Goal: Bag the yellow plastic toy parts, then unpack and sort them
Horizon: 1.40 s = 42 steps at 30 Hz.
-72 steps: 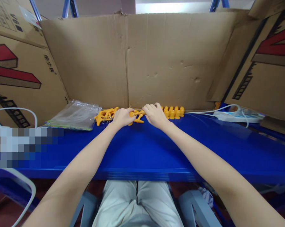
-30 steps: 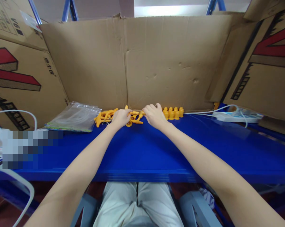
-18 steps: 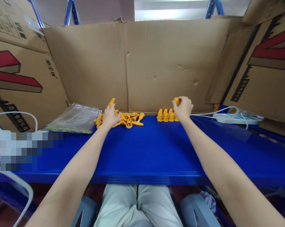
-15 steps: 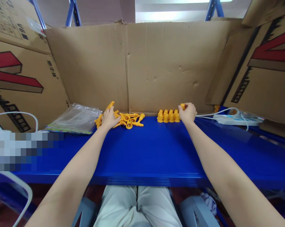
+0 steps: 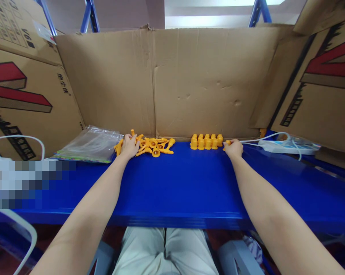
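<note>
A loose heap of orange plastic parts [image 5: 152, 144] lies at the back of the blue table [image 5: 178, 183], against the cardboard wall. My left hand [image 5: 129, 146] rests on the heap's left end, fingers curled around one piece. To the right stands a neat cluster of small orange pieces [image 5: 206, 141], set upright in rows. My right hand [image 5: 234, 148] is just right of that cluster, fingers closed on a small orange piece [image 5: 227, 143] down at the table surface.
A stack of clear plastic bags [image 5: 89, 143] lies left of the heap. A white power strip [image 5: 287, 146] with white cables sits at the back right. Cardboard walls [image 5: 189, 80] enclose the table on three sides. A blurred patch covers the left edge.
My hands, together at the heap a second ago, have parted. The right hand carried a small orange piece to the right end of the upright cluster; the left hand went to the heap's left end.
</note>
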Available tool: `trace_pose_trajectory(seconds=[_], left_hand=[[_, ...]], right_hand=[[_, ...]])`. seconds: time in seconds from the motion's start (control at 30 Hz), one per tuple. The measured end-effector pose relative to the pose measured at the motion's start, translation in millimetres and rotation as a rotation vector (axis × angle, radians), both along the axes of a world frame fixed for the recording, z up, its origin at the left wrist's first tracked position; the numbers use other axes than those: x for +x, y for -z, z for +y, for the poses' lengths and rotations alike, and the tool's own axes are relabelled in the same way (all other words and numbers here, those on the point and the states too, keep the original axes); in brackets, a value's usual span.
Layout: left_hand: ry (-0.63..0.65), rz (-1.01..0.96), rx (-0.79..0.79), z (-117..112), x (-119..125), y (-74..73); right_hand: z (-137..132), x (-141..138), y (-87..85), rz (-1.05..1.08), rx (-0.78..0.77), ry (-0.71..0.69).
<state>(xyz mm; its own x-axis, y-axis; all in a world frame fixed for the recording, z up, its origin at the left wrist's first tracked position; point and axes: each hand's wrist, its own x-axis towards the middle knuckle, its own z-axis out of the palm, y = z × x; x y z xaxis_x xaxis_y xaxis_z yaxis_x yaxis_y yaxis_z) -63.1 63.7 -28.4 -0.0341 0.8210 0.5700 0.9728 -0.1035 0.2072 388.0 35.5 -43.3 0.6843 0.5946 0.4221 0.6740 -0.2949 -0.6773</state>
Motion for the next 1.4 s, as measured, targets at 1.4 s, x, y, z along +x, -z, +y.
trace_pose_trajectory(seconds=[1.4], left_hand=[[0.184, 0.053, -0.010, -19.0, 25.6, -12.4]], right_hand=[[4.8, -188.8, -38.3, -1.063, -0.403, -0.918]])
